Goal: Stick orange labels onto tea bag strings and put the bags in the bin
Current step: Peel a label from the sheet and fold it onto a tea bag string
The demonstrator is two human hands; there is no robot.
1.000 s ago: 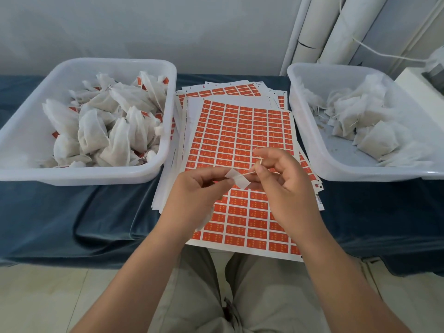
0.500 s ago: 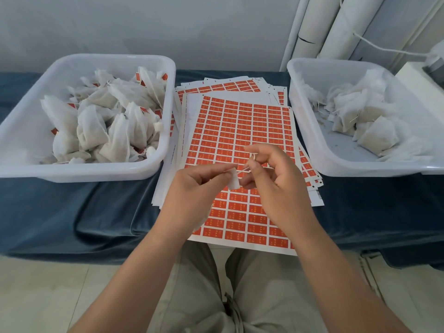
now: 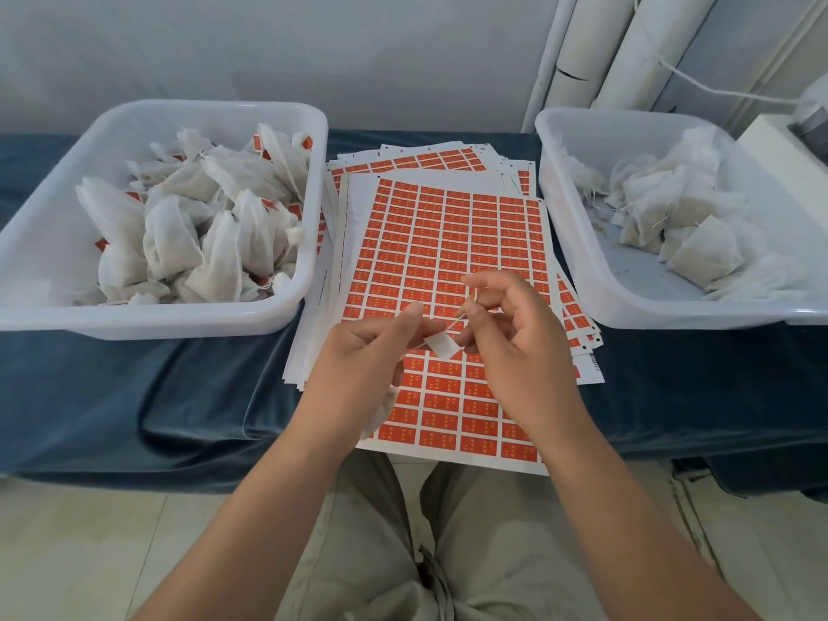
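The left hand [image 3: 363,356] had its fingers curled, pinching a small white label [image 3: 441,346]. The right hand [image 3: 515,347] pinched the thin string [image 3: 456,323] beside it, over the orange sheet [image 3: 448,244] between the left bin [image 3: 286,302] and the right bin [image 3: 578,262]. The tea bag [image 3: 381,412] hung under the left hand, mostly hidden.

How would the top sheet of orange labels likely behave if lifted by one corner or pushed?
The top label sheet looks like thin paper, so it would probably flop and weigh little. It lies loose on a fanned stack of similar sheets, so a push may slide it.
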